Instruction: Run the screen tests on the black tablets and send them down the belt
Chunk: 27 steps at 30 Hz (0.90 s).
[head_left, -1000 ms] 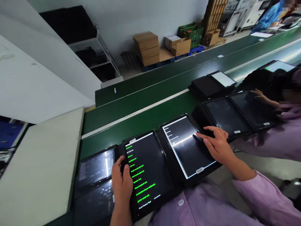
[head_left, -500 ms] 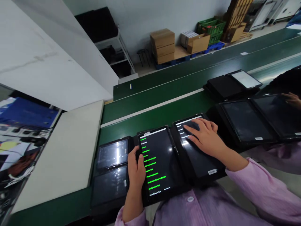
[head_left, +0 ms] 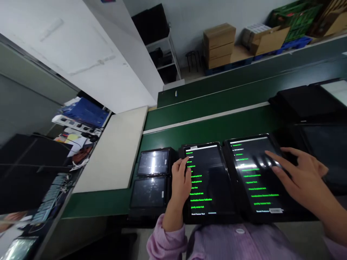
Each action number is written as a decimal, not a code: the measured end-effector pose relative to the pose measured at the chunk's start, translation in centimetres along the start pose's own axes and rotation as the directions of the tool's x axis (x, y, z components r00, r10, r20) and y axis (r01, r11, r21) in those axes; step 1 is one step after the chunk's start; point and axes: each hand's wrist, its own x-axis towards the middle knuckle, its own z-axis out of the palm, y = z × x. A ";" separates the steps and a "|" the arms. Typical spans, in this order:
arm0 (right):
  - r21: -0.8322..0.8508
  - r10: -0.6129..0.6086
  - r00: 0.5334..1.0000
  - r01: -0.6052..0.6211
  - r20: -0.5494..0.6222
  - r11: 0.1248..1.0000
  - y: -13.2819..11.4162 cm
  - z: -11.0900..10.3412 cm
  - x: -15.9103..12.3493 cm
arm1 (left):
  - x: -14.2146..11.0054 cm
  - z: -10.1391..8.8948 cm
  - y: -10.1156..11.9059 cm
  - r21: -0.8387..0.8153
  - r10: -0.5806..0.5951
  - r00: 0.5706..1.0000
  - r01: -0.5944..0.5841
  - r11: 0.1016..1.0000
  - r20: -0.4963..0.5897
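Observation:
Two lit tablets lie side by side before me, each with a list of mostly green text lines on a black screen. My left hand (head_left: 181,180) rests over the left edge of the left tablet (head_left: 211,173), its index fingertip at an upper list line. The fingers are loosely bent and hold nothing. Above the right tablet (head_left: 260,180) my right hand (head_left: 305,177) is open, with index finger and thumb stretched towards the screen. Whether those fingertips touch the glass I cannot tell. Two dark tablets (head_left: 150,192) lie one above the other to the left.
More dark tablets (head_left: 326,144) sit on the right side of the green bench (head_left: 200,131). A pale board (head_left: 119,151) lies at the left, beside a white pillar (head_left: 121,76). Cardboard boxes (head_left: 219,45) and a green crate (head_left: 300,21) stand beyond the bench.
The view has swung left. The right tablet's short white menu has become a long, mostly green list. My left hand has moved from the left tablet's side onto its screen; my right hand has shifted rightward over its tablet.

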 end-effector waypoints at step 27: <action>-0.013 0.074 0.997 -0.074 0.010 0.997 -1.2 0.0 0.0 | -2.2 -0.2 0.0 -0.011 0.076 0.996 -0.076 0.997 0.051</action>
